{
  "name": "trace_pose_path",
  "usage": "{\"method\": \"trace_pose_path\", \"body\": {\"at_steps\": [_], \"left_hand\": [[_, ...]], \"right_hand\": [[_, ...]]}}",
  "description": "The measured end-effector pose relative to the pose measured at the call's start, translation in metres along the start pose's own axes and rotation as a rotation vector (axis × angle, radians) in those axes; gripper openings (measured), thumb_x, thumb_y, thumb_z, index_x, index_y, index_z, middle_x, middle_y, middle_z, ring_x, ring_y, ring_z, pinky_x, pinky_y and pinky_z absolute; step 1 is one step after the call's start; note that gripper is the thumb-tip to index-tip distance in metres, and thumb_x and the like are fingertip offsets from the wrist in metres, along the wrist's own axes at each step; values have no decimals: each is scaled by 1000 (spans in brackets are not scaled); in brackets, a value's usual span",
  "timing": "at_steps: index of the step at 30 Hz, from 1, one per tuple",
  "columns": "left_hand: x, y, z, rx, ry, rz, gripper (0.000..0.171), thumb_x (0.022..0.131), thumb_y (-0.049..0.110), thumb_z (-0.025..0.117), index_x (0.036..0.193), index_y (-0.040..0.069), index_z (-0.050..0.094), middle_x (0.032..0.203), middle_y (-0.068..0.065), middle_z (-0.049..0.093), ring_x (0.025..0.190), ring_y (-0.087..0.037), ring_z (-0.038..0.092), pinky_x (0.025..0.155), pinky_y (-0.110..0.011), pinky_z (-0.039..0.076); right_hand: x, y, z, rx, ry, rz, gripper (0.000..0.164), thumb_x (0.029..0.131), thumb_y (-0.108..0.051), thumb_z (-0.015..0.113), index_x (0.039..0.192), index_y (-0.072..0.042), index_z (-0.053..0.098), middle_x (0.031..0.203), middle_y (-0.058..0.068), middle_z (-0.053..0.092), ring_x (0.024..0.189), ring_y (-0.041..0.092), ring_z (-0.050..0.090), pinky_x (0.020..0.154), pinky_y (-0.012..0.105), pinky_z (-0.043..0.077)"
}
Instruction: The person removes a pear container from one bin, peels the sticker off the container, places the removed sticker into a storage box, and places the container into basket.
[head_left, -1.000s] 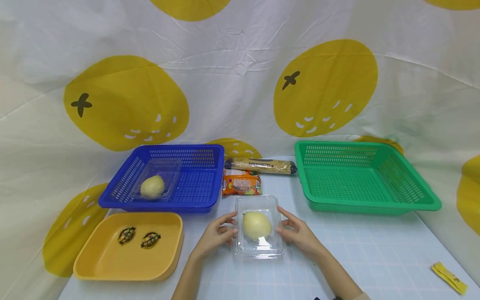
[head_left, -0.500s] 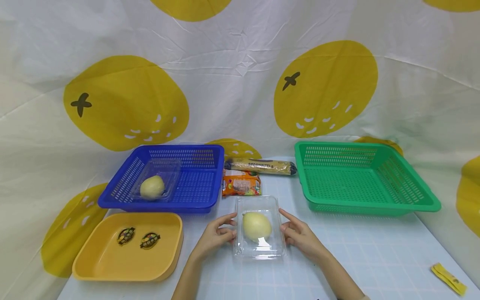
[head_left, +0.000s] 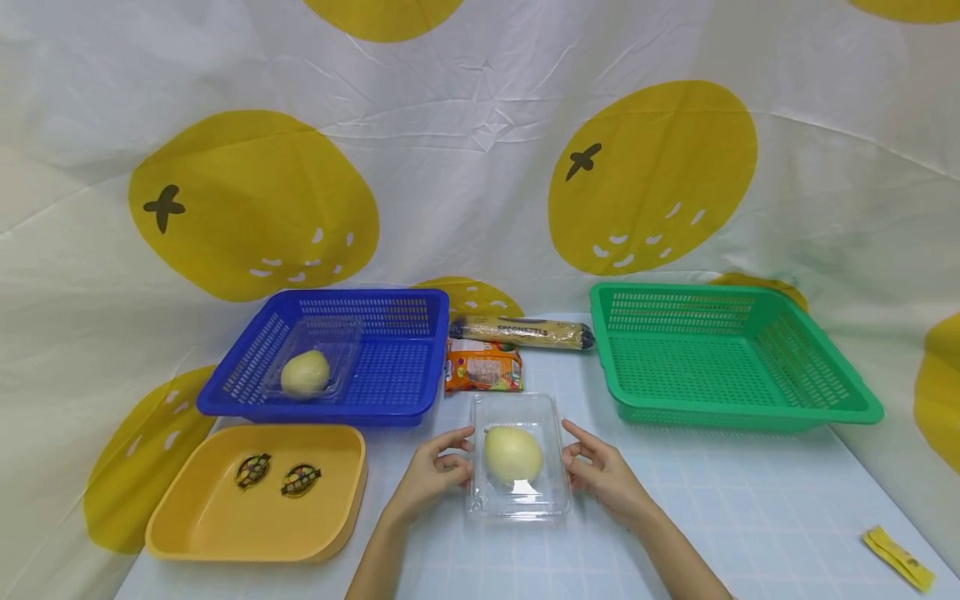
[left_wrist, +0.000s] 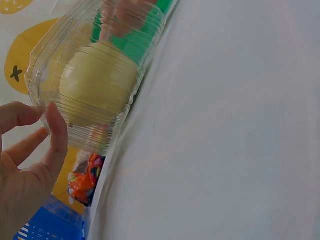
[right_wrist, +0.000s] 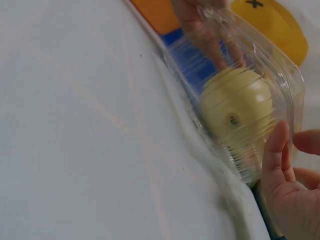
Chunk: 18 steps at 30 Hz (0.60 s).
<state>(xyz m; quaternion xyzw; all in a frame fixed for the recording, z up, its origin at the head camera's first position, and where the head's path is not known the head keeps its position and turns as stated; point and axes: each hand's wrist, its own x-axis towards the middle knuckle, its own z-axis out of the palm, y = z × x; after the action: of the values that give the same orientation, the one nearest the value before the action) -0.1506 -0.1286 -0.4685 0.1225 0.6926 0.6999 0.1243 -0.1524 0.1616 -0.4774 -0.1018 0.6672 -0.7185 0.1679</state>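
A clear plastic clamshell box (head_left: 517, 505) lies on the table in the head view, its lid down. Through it I see one pale yellow pear (head_left: 513, 455). My left hand (head_left: 429, 473) is at the box's left side, with thumb and fingertips touching the edge in the left wrist view. At the right side is my right hand (head_left: 604, 477), its fingers loosely bent and its fingertips close against the rim. In the right wrist view, the thumb overlaps the box wall (right_wrist: 240, 160); firm contact is hard to tell.
A blue basket (head_left: 315, 410) at back left holds another clear box with a pear (head_left: 305, 375). A yellow tray (head_left: 247, 546) sits in front. Behind the box are an orange snack packet (head_left: 483, 368) and spaghetti (head_left: 525, 332). A green basket (head_left: 735, 408) and yellow strip (head_left: 898, 557) are at right.
My right hand has shifted slightly right, its thumb and index finger drawing back from over the box's edge. The left hand and the box have barely moved.
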Motion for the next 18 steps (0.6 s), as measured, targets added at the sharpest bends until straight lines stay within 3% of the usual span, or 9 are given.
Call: {"method": "trace_pose_path", "body": {"at_steps": [8, 18], "left_hand": [[-2, 7, 0, -10, 28, 13, 61, 79, -10, 58, 137, -7, 40, 113, -24, 45, 73, -8, 58, 66, -23, 53], [-3, 26, 2, -40, 34, 67, 63, 78, -11, 54, 138, -8, 37, 110, -25, 45, 71, -8, 57, 65, -22, 53]], "right_hand": [[-2, -8, 5, 62, -21, -49, 61, 94, -5, 53, 140, 18, 20, 96, 2, 49, 73, 4, 52, 64, 19, 49], [-5, -26, 8, 93, -26, -55, 61, 95, -8, 52, 141, 16, 19, 96, 1, 52, 75, 4, 51, 66, 19, 48]]}}
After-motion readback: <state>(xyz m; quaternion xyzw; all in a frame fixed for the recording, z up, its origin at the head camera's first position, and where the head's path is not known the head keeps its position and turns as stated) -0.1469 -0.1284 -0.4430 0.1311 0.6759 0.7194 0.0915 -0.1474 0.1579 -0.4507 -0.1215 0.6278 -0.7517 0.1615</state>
